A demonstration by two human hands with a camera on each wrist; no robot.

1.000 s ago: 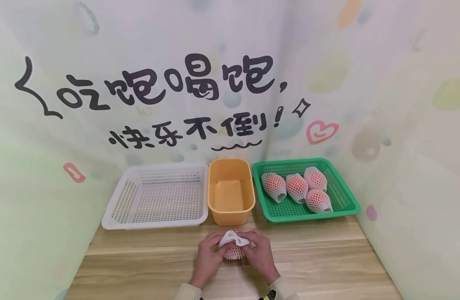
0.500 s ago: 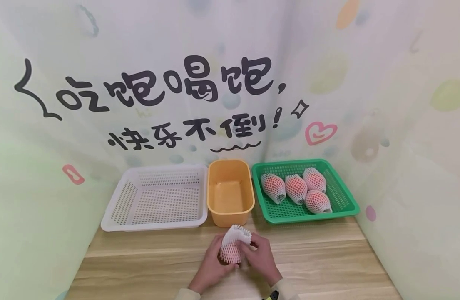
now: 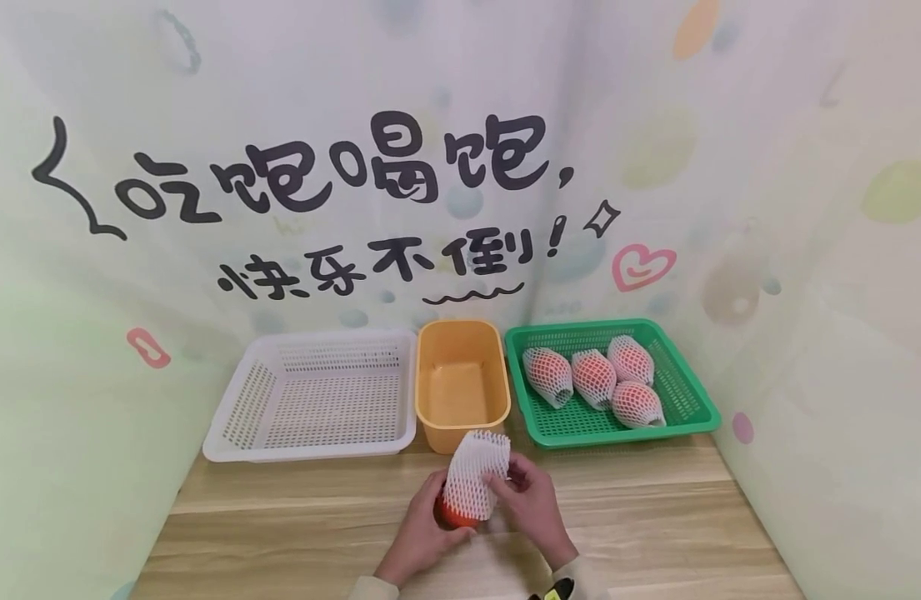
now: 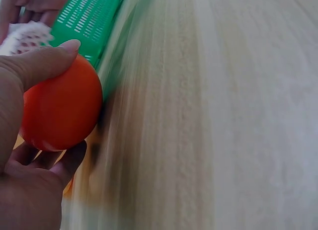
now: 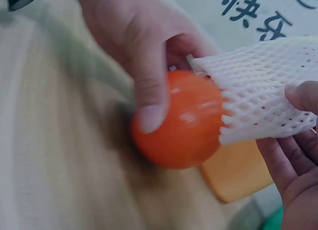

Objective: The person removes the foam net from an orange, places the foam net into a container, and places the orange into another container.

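My left hand [image 3: 421, 533] grips a smooth, round red-orange fruit [image 3: 454, 515] just above the table, in front of the yellow bin. In the left wrist view the thumb lies over the top of the fruit [image 4: 64, 108] and the fingers curl below it. A white foam net sleeve [image 3: 475, 473] covers only the fruit's far end, and most of the sleeve stands off beyond it. My right hand [image 3: 533, 510] pinches the sleeve between thumb and fingers. In the right wrist view the sleeve's toothed edge [image 5: 224, 123] sits against the side of the fruit.
Behind the hands stand a white perforated basket [image 3: 310, 454] at left and a yellow bin [image 3: 463, 437] in the middle. A green basket [image 3: 580, 437] at right holds several net-covered fruits [image 3: 593, 377]. A printed curtain rises behind the wooden table [image 3: 655, 517].
The foam sleeve has slid up and away from the fruit, baring its near end. My right hand has moved slightly forward and right with the sleeve, while my left hand keeps hold of the fruit.
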